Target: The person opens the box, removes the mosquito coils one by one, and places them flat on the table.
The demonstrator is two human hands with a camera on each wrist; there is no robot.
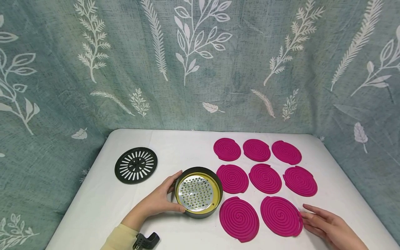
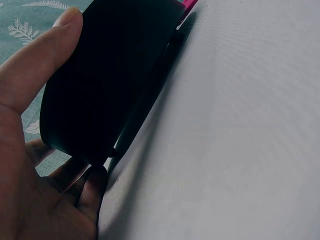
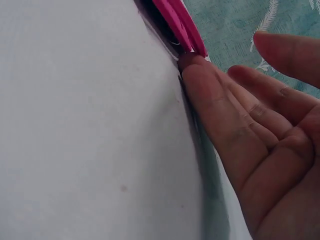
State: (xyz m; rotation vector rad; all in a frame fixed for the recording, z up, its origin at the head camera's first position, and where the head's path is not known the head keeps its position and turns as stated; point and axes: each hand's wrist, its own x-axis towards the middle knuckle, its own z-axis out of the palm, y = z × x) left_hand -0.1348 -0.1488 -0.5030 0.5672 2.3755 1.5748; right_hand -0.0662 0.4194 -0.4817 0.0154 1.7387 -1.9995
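My left hand (image 1: 160, 201) holds a round dark bowl (image 1: 200, 215) by its left side, fingers behind it and thumb along the near side. Inside the bowl sits a yellow ring with a metal grater plate (image 1: 195, 193). The left wrist view shows the bowl's dark side (image 2: 110, 75) between thumb and fingers. My right hand (image 1: 331, 224) touches the right edge of a flat magenta spiral coil (image 1: 279, 215) at the front. In the right wrist view its fingertips meet the coil's edge (image 3: 180, 25), while the thumb stands away.
Several more magenta spirals (image 1: 265, 178) lie in rows on the white table (image 1: 181, 146), right of the bowl. A black slotted disc (image 1: 136, 165) lies at the left. Behind the table hangs a green leaf-patterned cloth (image 1: 231, 93).
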